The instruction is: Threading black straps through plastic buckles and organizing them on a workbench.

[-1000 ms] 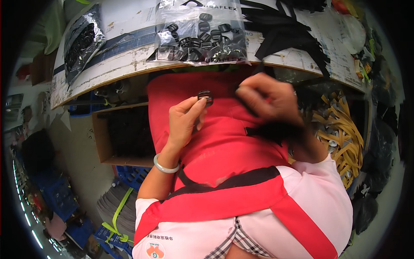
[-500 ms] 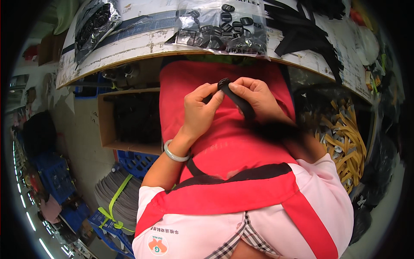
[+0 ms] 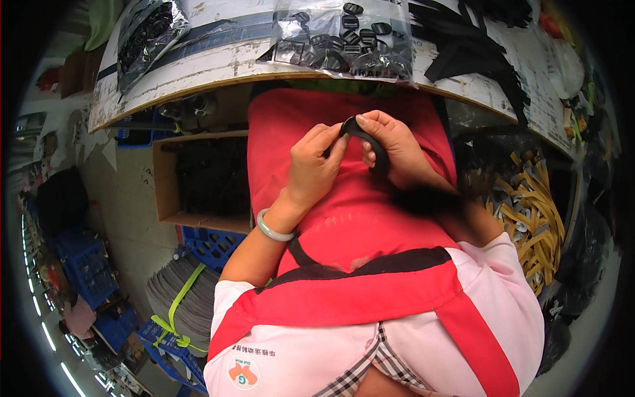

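Note:
Over the red apron (image 3: pixel 357 198) on my lap, my two hands meet at a small black slide buckle and a black webbing strap. My left hand (image 3: pixel 311 165) pinches the dark buckle (image 3: pixel 347 126) between thumb and fingers, which hide much of it. The strap (image 3: pixel 380 151) bends over from the buckle and runs down along the palm of my right hand (image 3: pixel 400 149), whose thumb and fingers grip it near the buckle. Whether the strap passes through the slots cannot be made out. A blurred dark shape (image 3: pixel 426 198) covers part of my right wrist.
Beyond my lap stands a worn table (image 3: pixel 231 66) bearing a clear bag (image 3: pixel 307 49) of black buckles, another plastic bag (image 3: pixel 151 40) and black straps (image 3: pixel 463 56). A cardboard box (image 3: pixel 170 182) is at left, with grey coiled webbing (image 3: pixel 175 291) nearer. Yellow strips (image 3: pixel 529 218) lie at right.
The strap has curled into a tighter arch, and the buckle has turned so less of its slotted face shows. My right fingers have closed further around the strap.

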`<act>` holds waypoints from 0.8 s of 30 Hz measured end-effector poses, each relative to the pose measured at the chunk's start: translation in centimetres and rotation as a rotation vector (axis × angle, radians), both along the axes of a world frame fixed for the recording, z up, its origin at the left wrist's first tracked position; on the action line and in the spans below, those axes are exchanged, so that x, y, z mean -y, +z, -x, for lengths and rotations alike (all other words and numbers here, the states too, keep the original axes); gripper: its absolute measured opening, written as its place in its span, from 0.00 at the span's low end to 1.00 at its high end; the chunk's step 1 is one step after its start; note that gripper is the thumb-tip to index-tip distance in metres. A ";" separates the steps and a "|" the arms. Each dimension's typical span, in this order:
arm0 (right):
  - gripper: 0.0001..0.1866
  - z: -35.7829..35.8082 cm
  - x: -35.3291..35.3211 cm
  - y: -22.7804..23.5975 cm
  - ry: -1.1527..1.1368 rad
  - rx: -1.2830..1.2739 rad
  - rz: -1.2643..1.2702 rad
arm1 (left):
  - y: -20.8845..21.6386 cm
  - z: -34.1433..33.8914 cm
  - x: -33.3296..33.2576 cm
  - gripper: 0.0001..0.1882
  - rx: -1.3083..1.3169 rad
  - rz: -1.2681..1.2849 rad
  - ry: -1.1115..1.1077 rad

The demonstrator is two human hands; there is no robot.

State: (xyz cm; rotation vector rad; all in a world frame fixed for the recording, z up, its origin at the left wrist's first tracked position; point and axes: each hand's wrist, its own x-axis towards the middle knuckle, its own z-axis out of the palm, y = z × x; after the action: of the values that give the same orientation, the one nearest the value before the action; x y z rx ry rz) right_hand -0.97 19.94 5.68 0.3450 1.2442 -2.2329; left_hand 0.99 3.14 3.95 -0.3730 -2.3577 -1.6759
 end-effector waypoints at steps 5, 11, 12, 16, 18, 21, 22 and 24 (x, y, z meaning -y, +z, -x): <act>0.13 0.1 0.5 -0.3 -0.041 -0.111 -0.107 | -0.8 -0.1 -0.1 0.10 -0.024 0.069 -0.010; 0.16 0.8 -0.4 -1.0 0.137 -0.048 -0.061 | -1.4 -0.2 0.7 0.11 -0.059 0.081 -0.053; 0.15 0.8 -0.6 -1.0 0.197 -0.033 -0.028 | -1.4 -0.3 0.8 0.10 -0.079 0.012 -0.081; 0.11 0.9 -1.2 -0.1 0.239 -0.153 -0.203 | -0.2 -0.3 1.7 0.09 0.871 -0.839 -0.115; 0.06 0.3 -0.8 -2.4 0.201 -0.423 -0.317 | -1.5 0.1 1.9 0.12 1.018 -0.944 -0.077; 0.06 -0.2 -0.1 -0.9 0.104 -0.671 -0.354 | -1.3 0.1 1.2 0.12 0.978 -0.979 -0.054; 0.05 -0.1 0.1 0.8 0.032 -0.851 -0.350 | -0.8 0.0 1.1 0.11 0.930 -0.965 -0.032; 0.04 -0.2 0.3 3.7 -0.039 -1.029 -0.339 | -0.8 -0.2 1.2 0.11 0.824 -0.919 0.010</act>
State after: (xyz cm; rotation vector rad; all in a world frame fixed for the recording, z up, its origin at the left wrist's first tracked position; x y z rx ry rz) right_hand -0.77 19.64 9.39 -0.7793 2.1223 -2.2544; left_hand 1.22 1.94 3.16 0.5941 -1.5908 -3.0216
